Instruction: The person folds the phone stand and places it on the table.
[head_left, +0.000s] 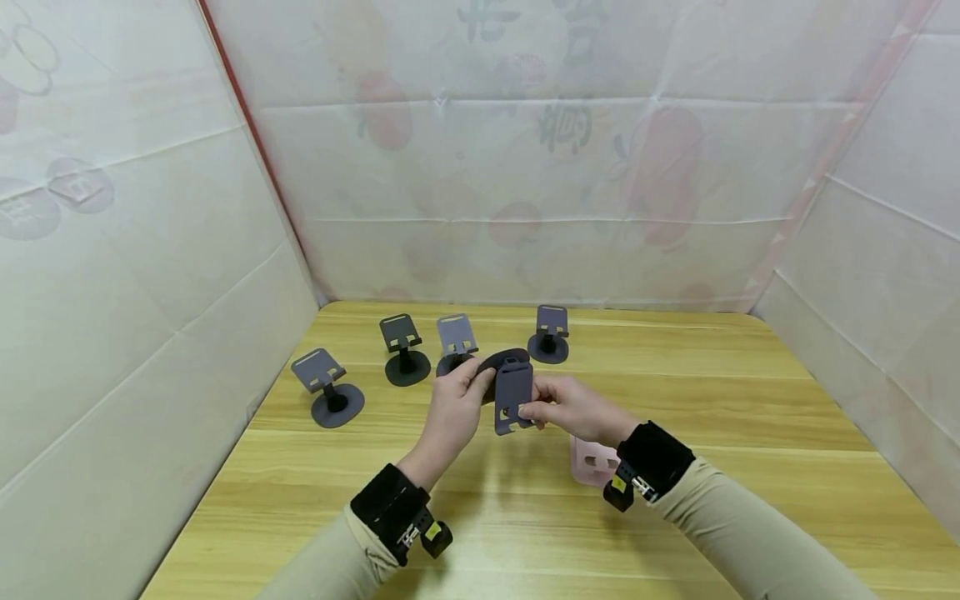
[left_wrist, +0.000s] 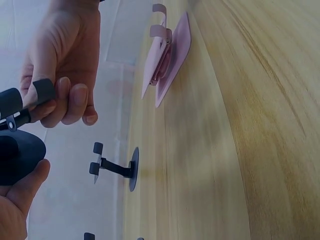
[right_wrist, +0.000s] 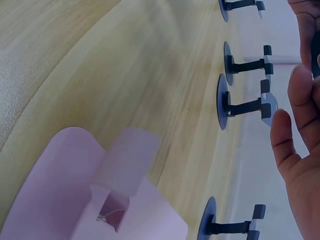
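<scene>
Both hands hold a dark grey phone stand [head_left: 513,393] in the air above the middle of the wooden table [head_left: 750,392]. My left hand [head_left: 478,382] grips its round base [left_wrist: 17,156], thumb underneath. My right hand [head_left: 534,410] pinches the stand's flat plate [left_wrist: 42,91] by its lower edge. In the right wrist view only the fingers [right_wrist: 281,137] of my right hand show at the right edge. A pink phone stand [head_left: 588,460] lies folded flat on the table under my right wrist, also clear as the pink stand [left_wrist: 167,55] and the pink stand [right_wrist: 100,200].
Several dark stands stand upright in an arc at the back: one at the left [head_left: 327,387], two in the middle [head_left: 405,350] [head_left: 456,340] and one further right [head_left: 550,333]. White sheet walls [head_left: 150,250] close in the table on three sides.
</scene>
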